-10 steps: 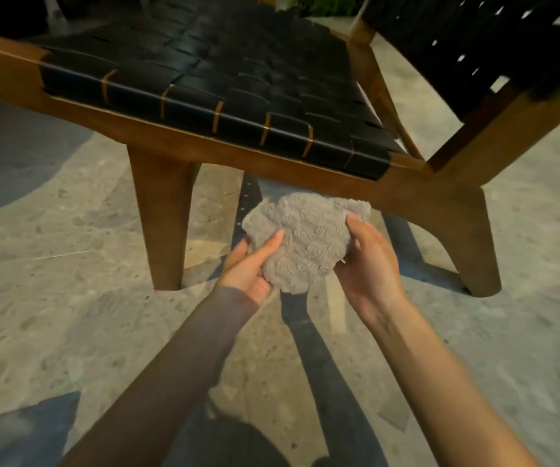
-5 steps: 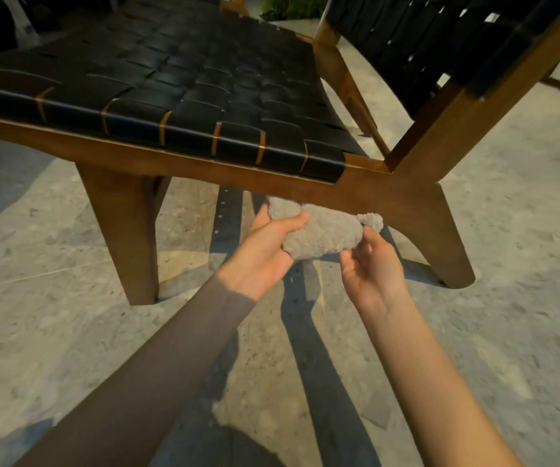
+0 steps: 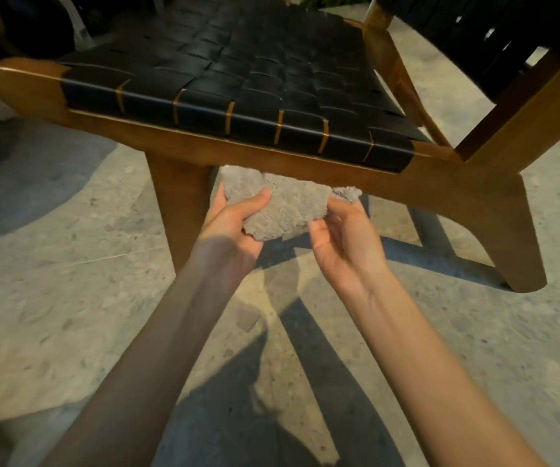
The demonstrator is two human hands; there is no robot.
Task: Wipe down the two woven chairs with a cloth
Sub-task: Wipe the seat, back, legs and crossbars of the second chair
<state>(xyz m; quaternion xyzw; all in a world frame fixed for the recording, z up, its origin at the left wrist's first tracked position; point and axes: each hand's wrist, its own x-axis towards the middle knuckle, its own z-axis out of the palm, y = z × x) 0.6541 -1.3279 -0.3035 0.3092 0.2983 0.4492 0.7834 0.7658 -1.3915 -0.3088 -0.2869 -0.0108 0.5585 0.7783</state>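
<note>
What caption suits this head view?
Left hand and right hand hold a grey cloth below the wooden rail of a woven chair.

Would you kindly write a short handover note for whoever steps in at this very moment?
Left hand grips the grey cloth at its left edge. Right hand pinches its right edge.
Cloth is held before the woven chair, low by its front rail; contact unclear.
Done: no wiping evident. Left: wipe this chair, then the second, not clearly in view.
</note>
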